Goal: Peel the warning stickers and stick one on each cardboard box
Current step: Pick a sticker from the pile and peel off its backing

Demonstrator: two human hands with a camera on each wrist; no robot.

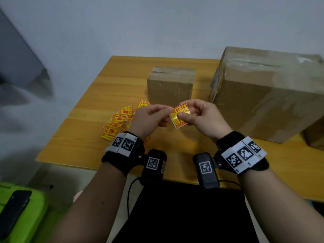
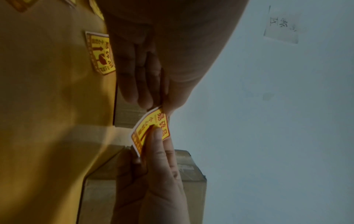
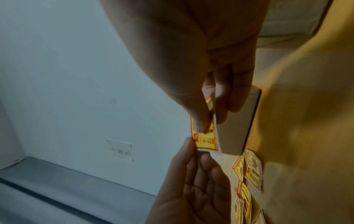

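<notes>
Both hands (image 1: 150, 116) (image 1: 201, 116) pinch one sticker (image 1: 179, 116) — upright, slightly tilted.

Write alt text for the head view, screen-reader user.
Both hands pinch one yellow warning sticker above a wooden table, left hand at its corner, right hand gripping its middle. More stickers lie left; two cardboard boxes stand behind.

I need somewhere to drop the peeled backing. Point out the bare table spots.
Bare wood on the table lies left of the small box, behind the sticker pile, and along the near edge under both wrists. Crowded: the pile at left and the large box filling the right side.
</notes>
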